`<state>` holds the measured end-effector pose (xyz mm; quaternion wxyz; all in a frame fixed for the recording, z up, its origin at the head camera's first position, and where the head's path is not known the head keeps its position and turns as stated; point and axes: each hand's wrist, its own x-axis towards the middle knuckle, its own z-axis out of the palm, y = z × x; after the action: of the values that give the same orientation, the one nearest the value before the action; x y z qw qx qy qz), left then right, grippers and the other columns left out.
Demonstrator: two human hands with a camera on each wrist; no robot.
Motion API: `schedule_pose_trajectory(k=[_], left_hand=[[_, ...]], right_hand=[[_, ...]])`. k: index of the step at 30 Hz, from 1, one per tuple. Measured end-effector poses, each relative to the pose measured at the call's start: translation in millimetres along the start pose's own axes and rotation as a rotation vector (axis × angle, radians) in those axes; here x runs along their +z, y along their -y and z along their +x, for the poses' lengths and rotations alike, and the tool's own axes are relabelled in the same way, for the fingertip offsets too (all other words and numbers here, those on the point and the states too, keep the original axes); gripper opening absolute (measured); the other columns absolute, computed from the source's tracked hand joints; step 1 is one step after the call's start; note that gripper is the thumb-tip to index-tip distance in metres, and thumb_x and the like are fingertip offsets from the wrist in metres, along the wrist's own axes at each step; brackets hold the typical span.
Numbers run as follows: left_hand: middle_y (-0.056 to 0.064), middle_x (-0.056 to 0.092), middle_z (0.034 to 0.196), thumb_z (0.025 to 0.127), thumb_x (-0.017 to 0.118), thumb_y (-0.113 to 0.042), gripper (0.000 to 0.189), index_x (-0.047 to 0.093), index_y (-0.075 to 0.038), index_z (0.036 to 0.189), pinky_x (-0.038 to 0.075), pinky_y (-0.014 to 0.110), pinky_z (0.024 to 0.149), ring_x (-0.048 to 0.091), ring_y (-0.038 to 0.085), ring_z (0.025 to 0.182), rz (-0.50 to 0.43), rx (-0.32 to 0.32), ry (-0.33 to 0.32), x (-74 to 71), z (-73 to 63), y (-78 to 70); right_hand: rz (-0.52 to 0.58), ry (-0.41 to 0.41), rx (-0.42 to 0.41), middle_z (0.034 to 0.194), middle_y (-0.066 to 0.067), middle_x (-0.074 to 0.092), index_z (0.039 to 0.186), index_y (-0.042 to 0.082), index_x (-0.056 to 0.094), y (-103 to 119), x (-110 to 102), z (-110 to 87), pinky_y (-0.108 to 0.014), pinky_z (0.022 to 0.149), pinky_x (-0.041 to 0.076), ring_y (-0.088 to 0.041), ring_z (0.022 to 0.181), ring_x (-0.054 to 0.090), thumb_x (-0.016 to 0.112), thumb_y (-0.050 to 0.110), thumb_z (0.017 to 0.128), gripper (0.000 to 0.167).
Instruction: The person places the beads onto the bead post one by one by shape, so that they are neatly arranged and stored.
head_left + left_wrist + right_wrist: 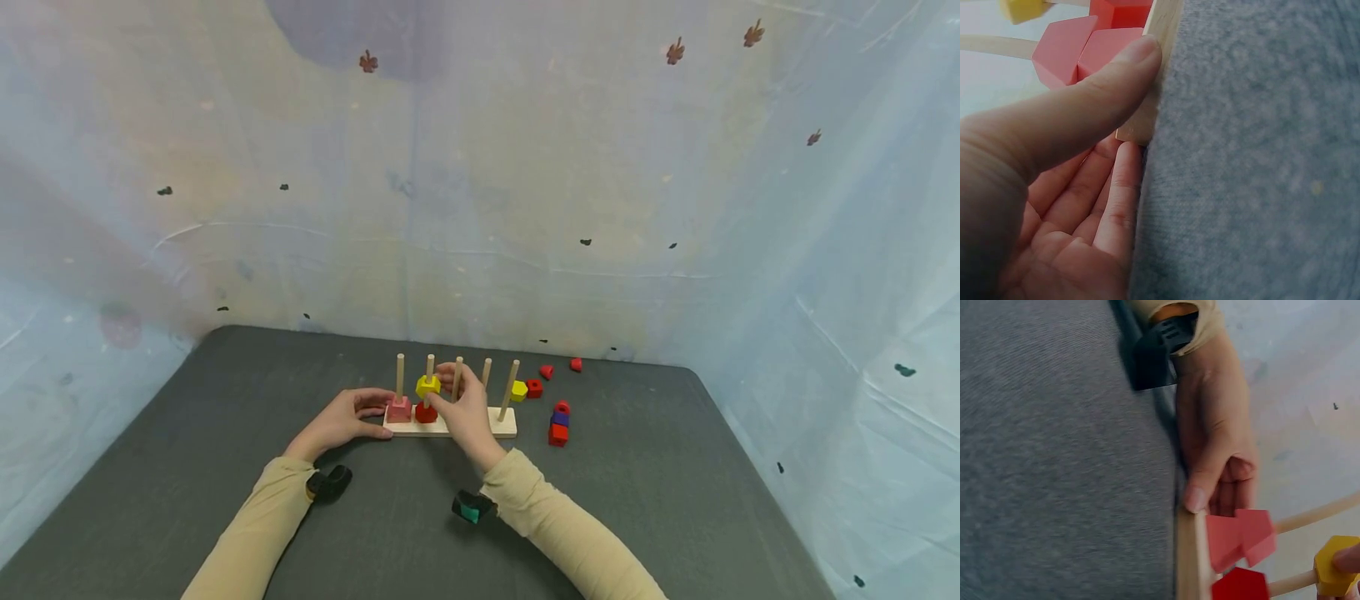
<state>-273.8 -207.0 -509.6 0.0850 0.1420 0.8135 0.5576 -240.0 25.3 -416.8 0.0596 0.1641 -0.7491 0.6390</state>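
Observation:
A wooden peg stand (408, 430) with several upright pegs lies on the dark table. My left hand (341, 421) grips its left end, thumb along the front edge and the other fingers round the end. Pink blocks (1063, 51) are stacked on the leftmost peg. A red block (426, 413) sits at the foot of the second peg. Higher on that peg is a yellow hexagonal block (427, 387), pinched by my right hand (471, 417). The yellow block is threaded on the peg, apart from the red one in the right wrist view. My right hand partly hides the middle of the stand.
Right of the stand lie a yellow block (519, 391) and a red block (534, 388). Two small red pieces are farther back, one at the far right (576, 364). Nearer, a blue block (560, 419) lies between red ones. A pale curtain hangs behind the table.

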Motion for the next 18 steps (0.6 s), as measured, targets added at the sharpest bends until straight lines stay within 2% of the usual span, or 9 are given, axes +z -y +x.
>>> schedule_pose_trajectory(k=[4,10,14,18], left_hand=[[0.019,0.053,0.133,0.073,0.084,-0.016,0.070,0.052,0.001,0.134,0.047,0.041,0.098,0.053,0.032,0.119,0.000,0.014,0.003,-0.2,-0.1,0.2],[0.023,0.051,0.133,0.075,0.082,-0.008,0.068,0.051,0.005,0.134,0.046,0.044,0.099,0.052,0.035,0.120,0.009,0.017,0.006,0.4,-1.0,-2.9],[0.025,0.051,0.133,0.075,0.082,-0.006,0.068,0.050,0.007,0.133,0.046,0.046,0.098,0.052,0.037,0.119,0.009,0.016,0.007,0.8,-1.3,-5.1],[0.022,0.051,0.133,0.075,0.082,-0.009,0.069,0.050,0.004,0.134,0.046,0.043,0.099,0.053,0.034,0.119,0.016,0.012,0.002,0.6,-0.8,-2.3]], right_hand=[[0.000,0.007,0.015,0.109,-0.022,0.061,0.117,-0.009,0.056,-18,2,1.1,-0.054,0.093,0.046,-0.037,0.102,0.057,0.068,-0.010,0.081,0.038],[-0.057,0.010,0.062,0.109,-0.010,0.062,0.117,0.000,0.059,-50,7,3.6,-0.044,0.090,0.050,-0.025,0.101,0.058,0.067,-0.009,0.081,0.039],[-0.059,0.013,0.059,0.110,-0.009,0.061,0.117,0.001,0.059,-56,7,2.8,-0.044,0.090,0.051,-0.025,0.102,0.058,0.066,-0.009,0.080,0.039],[-0.048,0.022,0.055,0.115,-0.010,0.061,0.120,0.002,0.059,-55,4,1.8,-0.047,0.096,0.047,-0.027,0.107,0.057,0.066,-0.008,0.081,0.040]])
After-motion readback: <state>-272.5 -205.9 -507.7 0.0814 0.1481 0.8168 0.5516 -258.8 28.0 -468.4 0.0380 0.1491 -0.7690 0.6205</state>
